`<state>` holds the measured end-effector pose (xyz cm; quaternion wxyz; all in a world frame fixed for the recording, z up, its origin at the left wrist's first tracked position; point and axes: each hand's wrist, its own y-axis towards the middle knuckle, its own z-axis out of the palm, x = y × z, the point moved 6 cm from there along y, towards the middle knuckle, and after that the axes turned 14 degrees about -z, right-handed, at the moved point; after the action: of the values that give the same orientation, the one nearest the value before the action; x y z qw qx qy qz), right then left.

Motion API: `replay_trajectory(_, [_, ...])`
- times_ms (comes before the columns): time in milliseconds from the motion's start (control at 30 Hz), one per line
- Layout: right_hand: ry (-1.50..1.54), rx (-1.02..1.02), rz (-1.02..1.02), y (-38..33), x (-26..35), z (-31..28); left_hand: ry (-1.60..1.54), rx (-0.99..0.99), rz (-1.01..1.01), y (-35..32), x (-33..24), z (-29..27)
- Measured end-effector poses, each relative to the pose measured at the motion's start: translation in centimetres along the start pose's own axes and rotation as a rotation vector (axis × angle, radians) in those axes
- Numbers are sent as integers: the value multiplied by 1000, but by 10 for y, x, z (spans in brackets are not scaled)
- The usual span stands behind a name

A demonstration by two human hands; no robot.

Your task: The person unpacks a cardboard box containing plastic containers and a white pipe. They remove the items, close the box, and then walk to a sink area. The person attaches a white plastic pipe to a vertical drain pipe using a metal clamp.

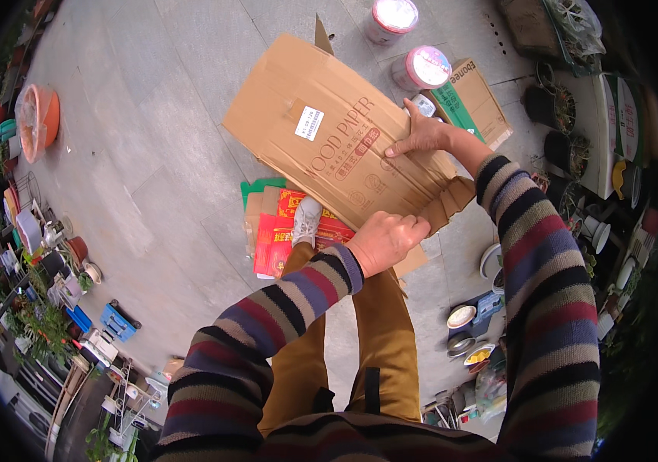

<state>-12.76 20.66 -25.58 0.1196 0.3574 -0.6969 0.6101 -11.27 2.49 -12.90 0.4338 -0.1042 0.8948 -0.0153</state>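
Observation:
A large brown cardboard box (pixel 279 96) with red print and a white label hangs tilted in front of me, above the paved floor. My left hand (pixel 387 240) is closed on its near edge, by a crumpled flap (pixel 446 204). Higher up on the right side, my right hand (pixel 427 132) grips the box, thumb on the printed face and fingers spread over the edge. Beneath the box lie flattened red and green cardboard pieces (pixel 273 239), with my white shoe (pixel 307 219) on them.
Two pinkish tubs (pixel 427 68) and a smaller brown box with a green stripe (pixel 477 100) stand beyond my right hand. An orange bucket (pixel 40 119) is at the far left. Potted plants (pixel 556 108) line the right; bowls (pixel 479 356) and a blue crate (pixel 117 323) sit lower down.

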Motion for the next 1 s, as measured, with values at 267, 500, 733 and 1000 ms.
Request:
replay_trajectory(267, [38, 28, -18, 14, -42, 19, 20, 34, -57, -5, 15, 55])
replay_trajectory(500, [177, -150, -245, 20, 5, 17, 55, -30, -99, -11, 3, 15])
replay_trajectory(733, [437, -202, -494, 15, 149, -19, 190, -109, -344, -43, -5, -91])
replay_trajectory(1000, [835, -419, -499, 63, 133, -38, 224, -406, -501, -69, 71, -175])
